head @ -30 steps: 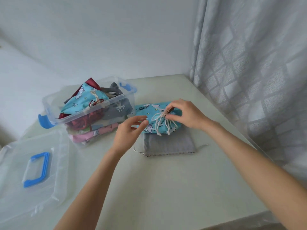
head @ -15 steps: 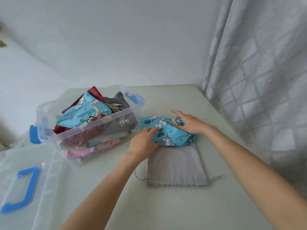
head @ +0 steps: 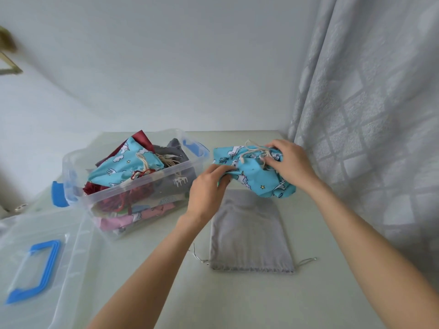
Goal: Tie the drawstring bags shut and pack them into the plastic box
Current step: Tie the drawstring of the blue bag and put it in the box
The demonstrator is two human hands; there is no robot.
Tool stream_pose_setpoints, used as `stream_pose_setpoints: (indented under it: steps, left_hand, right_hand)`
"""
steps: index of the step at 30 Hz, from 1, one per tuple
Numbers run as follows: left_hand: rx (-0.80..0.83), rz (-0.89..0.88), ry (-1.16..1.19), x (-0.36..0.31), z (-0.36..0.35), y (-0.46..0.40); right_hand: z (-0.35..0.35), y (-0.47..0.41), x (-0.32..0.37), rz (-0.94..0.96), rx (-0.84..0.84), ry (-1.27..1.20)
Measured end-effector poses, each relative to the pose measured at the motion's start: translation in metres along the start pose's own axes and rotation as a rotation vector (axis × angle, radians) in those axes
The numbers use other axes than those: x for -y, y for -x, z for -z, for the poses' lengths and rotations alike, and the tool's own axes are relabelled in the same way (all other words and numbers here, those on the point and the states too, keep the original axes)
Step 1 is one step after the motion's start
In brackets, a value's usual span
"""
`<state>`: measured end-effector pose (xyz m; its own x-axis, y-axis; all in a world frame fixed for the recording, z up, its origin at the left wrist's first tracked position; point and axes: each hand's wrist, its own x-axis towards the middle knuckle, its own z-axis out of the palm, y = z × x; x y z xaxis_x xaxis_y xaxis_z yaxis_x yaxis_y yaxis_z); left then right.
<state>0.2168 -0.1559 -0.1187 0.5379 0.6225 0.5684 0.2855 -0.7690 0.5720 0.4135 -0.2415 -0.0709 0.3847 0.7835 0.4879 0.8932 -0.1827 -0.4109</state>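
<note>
Both forearms reached forward over the bench (head: pixel 237 300). The left hand (head: pixel 209 188) and right hand (head: pixel 291 163), fingers curled, gripped the blue bag (head: pixel 255 173) above the grey bag (head: pixel 249 231), beside the box (head: pixel 133 181).

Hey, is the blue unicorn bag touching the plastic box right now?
Apart. The head view shows bare table between the blue unicorn bag, gripped by the left hand and right hand, and the plastic box.
</note>
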Motion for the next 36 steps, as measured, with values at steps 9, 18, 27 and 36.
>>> stream_pose_setpoints:
  steps: [9,18,27,36]
  left_hand:
    - [-0.232,-0.226,0.014,-0.036,0.1,0.008]
    - [-0.37,-0.205,-0.289,0.005,0.197,0.018]
    - [-0.12,0.092,-0.501,0.051,0.22,0.027]
    - [0.389,0.063,-0.467,0.08,0.201,-0.036]
  right_hand:
    - [0.053,-0.003,0.081,0.252,-0.191,-0.172]
    - [-0.005,-0.085,0.19,0.5,-0.024,-0.32]
    - [-0.08,-0.096,0.202,0.459,0.393,-0.141]
    - [-0.075,-0.081,0.194,0.48,0.536,0.098]
